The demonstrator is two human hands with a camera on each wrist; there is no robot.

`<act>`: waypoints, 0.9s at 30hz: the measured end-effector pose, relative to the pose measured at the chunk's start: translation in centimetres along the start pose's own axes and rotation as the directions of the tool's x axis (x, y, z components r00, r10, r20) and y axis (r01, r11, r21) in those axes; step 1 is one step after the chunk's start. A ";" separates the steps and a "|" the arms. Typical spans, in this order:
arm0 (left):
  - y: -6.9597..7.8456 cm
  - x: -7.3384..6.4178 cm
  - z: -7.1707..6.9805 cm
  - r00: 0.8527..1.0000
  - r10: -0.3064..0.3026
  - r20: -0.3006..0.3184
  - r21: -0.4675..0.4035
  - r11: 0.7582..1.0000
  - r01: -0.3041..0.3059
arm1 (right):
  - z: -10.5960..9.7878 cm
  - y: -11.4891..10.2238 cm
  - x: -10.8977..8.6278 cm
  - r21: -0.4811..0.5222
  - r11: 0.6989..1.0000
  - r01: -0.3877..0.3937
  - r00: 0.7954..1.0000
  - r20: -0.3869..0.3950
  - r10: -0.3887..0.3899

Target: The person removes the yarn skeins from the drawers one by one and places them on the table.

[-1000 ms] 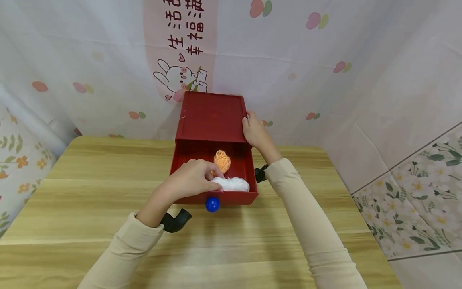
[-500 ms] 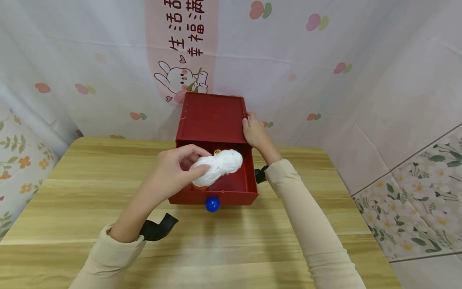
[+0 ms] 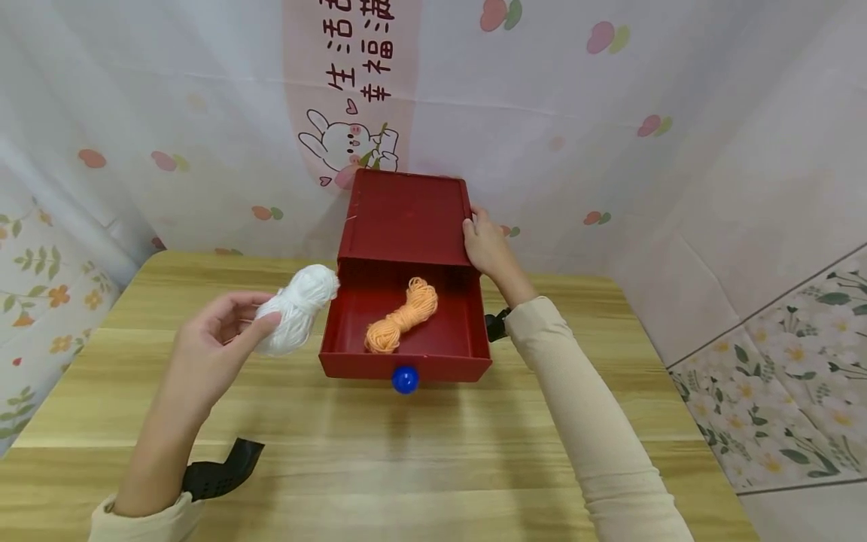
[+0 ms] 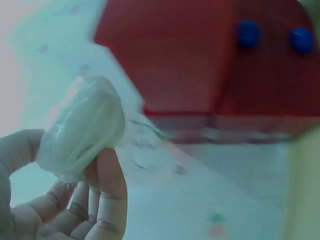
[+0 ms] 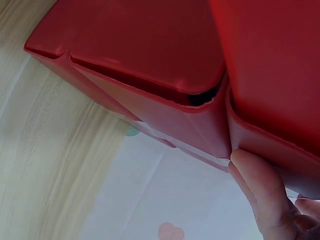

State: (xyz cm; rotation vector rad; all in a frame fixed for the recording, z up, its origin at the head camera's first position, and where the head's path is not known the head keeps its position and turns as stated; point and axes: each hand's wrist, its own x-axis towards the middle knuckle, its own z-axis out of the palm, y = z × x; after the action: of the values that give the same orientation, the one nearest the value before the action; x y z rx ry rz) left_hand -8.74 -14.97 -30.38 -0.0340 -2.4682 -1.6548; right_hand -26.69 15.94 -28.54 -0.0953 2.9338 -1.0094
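Note:
In the head view my left hand [image 3: 211, 342] pinches a white skein of yarn [image 3: 296, 310] between thumb and fingers, in the air left of the red drawer box [image 3: 408, 218]. The skein [image 4: 82, 130] is also held up in the left wrist view. The box's drawer [image 3: 447, 367] is pulled out, with a blue knob [image 3: 405, 380] on its front. An orange skein of yarn [image 3: 403, 320] lies slantwise inside. At the box's upper right edge, my right hand [image 3: 489, 245] grips the casing; in the right wrist view its thumb [image 5: 260, 175] presses the red side.
The box stands on a wooden table [image 3: 406, 467], close to a patterned curtain [image 3: 542, 135] behind it. The left wrist view shows a second blue knob [image 4: 301, 40]. A tiled wall [image 3: 786, 361] rises at the right.
My left hand has lifted the white skein out of the drawer and carried it left. The orange skein now shows whole. My right hand has stayed at the box's edge.

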 end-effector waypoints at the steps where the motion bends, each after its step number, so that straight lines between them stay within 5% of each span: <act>1: -0.9 0.0 0.0 0.999 -0.037 0.006 -0.004 0.999 0.037 | -0.1 0.0 0.0 0.002 1.000 -0.003 1.000 0.002 0.003; 5: -4.3 0.1 0.1 0.982 -0.182 0.052 -0.057 0.981 0.185 | -0.2 0.0 0.1 0.003 1.000 -0.015 1.000 0.016 0.015; 12: -9.2 1.0 1.5 0.915 -0.348 0.204 -0.161 0.910 0.382 | -0.2 -0.2 0.1 0.000 1.000 -0.011 1.000 0.019 0.011; 19: -12.0 1.7 3.1 0.877 -0.403 0.264 -0.120 0.888 0.444 | -0.1 -0.4 0.0 0.007 1.000 -0.002 1.000 0.006 0.002; 27: -13.3 2.2 3.9 0.874 -0.420 0.244 0.110 0.908 0.405 | -0.1 -0.3 -0.1 0.007 1.000 -0.012 1.000 0.007 0.012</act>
State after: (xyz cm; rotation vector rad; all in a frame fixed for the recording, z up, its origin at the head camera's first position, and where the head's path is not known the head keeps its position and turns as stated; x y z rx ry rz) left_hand -12.89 -16.69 -43.64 0.3264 -2.8800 -1.8406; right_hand -26.57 15.77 -28.23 -0.0811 2.9205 -1.0153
